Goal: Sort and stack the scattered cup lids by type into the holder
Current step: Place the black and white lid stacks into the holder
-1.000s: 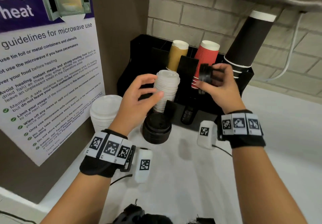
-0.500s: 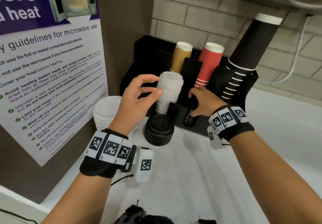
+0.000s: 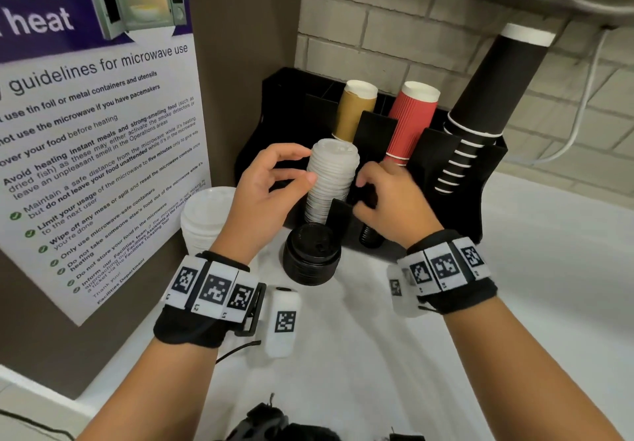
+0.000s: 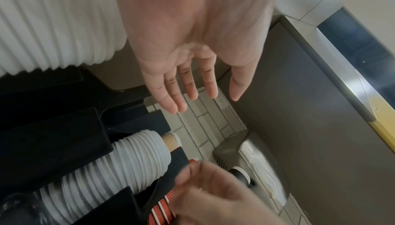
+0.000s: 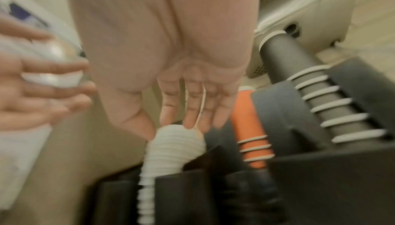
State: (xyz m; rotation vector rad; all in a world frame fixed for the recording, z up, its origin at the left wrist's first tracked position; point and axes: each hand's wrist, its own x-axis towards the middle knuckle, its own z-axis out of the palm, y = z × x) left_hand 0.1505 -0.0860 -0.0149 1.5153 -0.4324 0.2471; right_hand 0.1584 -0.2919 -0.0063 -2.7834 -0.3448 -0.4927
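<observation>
A tall stack of white lids (image 3: pixel 331 180) stands in the left front slot of the black holder (image 3: pixel 446 166). My left hand (image 3: pixel 302 166) hovers beside it, thumb at its side, fingers relaxed and empty, as the left wrist view confirms (image 4: pixel 196 97). My right hand (image 3: pixel 374 193) is just right of that stack, above the slot holding small black lids (image 3: pixel 370 236). In the blurred right wrist view its fingers (image 5: pixel 169 110) are straight and hold nothing. A stack of larger black lids (image 3: pixel 312 255) sits on the counter before the holder.
Another white lid stack (image 3: pixel 206 214) stands at the left by the poster wall (image 3: pixel 103 132). Brown (image 3: pixel 353 111), red (image 3: pixel 411 121) and black cups (image 3: pixel 487 97) lean from the holder's back slots. White counter (image 3: pixel 531 269) stretches right.
My right hand carried small black lids down into the holder's slot, let them go, and has now risen slightly left, empty. My left hand has stayed by the white stack.
</observation>
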